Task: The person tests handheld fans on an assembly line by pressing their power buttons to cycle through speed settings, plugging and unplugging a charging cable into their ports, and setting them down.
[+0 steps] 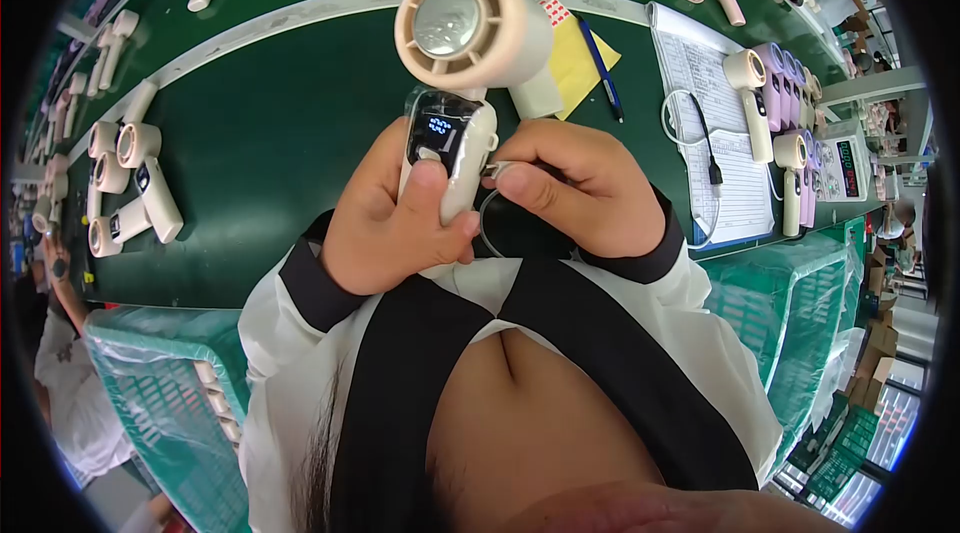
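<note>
Upright before me is a cream handheld fan, with a round grille head and a lit display on its handle. My left hand is wrapped round the handle, thumb on the front below the display. My right hand pinches a small cable plug at the right side of the handle; whether it is inserted I cannot tell. The thin cable curves down from there. Behind the fan lie a yellow paper and a blue pen.
Several cream fans lie on the green table at the left. A clipboard with written sheets and more cream and purple fans stand at the right. Green crates flank me. Another person's hand is at far left.
</note>
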Demonstrator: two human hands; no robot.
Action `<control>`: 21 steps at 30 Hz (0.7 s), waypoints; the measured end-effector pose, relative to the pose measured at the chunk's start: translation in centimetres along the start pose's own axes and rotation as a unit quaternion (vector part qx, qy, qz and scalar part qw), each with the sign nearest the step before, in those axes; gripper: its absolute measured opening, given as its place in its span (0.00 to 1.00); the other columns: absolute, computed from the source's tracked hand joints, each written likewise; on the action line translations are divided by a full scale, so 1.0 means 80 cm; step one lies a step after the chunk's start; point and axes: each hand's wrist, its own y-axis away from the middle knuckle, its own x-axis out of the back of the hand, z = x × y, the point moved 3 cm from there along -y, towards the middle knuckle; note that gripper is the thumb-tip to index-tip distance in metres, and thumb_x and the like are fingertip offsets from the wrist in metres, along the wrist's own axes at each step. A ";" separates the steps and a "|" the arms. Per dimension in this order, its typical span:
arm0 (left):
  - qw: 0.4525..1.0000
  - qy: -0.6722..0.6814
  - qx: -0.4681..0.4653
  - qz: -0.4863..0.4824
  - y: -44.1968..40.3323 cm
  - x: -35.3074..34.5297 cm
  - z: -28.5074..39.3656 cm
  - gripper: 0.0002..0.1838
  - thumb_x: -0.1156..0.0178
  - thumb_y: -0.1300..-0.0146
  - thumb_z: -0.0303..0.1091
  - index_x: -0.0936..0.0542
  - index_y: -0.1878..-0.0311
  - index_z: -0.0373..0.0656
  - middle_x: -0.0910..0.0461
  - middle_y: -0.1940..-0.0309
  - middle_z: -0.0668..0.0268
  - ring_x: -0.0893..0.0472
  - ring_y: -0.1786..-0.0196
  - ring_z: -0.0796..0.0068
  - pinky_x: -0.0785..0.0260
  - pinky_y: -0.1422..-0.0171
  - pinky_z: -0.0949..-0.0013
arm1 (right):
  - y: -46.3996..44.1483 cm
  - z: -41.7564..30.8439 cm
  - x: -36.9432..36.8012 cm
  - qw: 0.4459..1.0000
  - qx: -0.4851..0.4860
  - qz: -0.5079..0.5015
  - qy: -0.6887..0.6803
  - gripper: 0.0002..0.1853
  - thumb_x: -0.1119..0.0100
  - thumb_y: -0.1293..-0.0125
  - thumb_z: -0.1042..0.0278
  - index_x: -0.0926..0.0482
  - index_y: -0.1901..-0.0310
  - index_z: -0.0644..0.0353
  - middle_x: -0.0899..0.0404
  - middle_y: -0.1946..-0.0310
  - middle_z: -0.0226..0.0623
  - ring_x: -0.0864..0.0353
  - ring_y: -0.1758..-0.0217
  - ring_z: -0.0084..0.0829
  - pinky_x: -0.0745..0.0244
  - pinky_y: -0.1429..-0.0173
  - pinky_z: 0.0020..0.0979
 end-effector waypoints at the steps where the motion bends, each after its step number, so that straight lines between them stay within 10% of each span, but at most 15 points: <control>1: 1.000 -0.016 -0.002 0.009 0.000 -0.002 0.000 0.18 0.51 0.41 0.27 0.37 0.47 0.35 0.27 0.68 0.60 0.29 0.75 0.77 0.35 0.71 0.79 | 0.000 0.001 -0.002 0.999 -0.022 -0.022 -0.009 0.06 0.47 0.37 0.69 0.25 0.68 0.63 0.29 0.76 0.28 0.36 0.77 0.20 0.40 0.71 0.20; 21: 0.968 -0.221 -0.064 0.105 -0.007 0.006 -0.013 0.15 0.46 0.48 0.25 0.33 0.56 0.37 0.26 0.71 0.62 0.30 0.74 0.77 0.36 0.70 0.77 | 0.005 0.003 -0.008 0.989 -0.118 -0.009 0.093 0.08 0.48 0.36 0.68 0.26 0.69 0.64 0.30 0.76 0.30 0.37 0.74 0.23 0.39 0.66 0.21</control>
